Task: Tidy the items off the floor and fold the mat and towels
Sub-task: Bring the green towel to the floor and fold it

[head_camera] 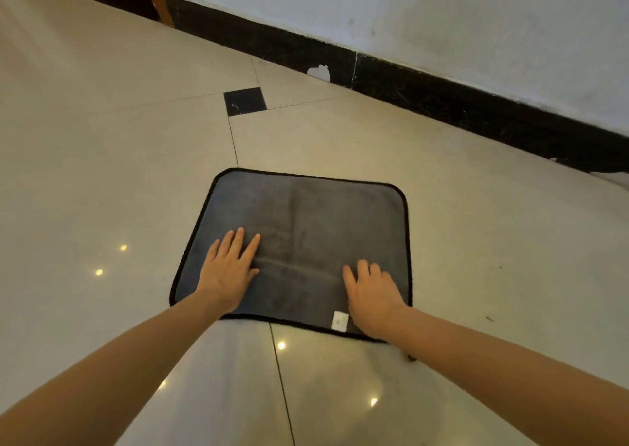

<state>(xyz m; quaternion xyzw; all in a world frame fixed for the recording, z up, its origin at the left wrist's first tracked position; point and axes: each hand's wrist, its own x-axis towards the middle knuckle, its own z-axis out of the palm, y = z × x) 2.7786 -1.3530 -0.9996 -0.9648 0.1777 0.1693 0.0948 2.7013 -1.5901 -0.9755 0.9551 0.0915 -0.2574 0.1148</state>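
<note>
Pressing flat on a grey towel (306,228) spread on the tiled floor (102,173), left hand (228,272) and right hand (371,296) lay with fingers straight, gripping nothing, white tag (339,320) just beside the right hand, black skirting (442,102) beyond.

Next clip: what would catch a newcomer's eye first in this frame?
A dark grey towel with black edging lies flat on the pale tiled floor, mid-frame. The left hand and right hand press flat on its near half, a white tag beside the right hand. Behind runs a black skirting board.
</note>
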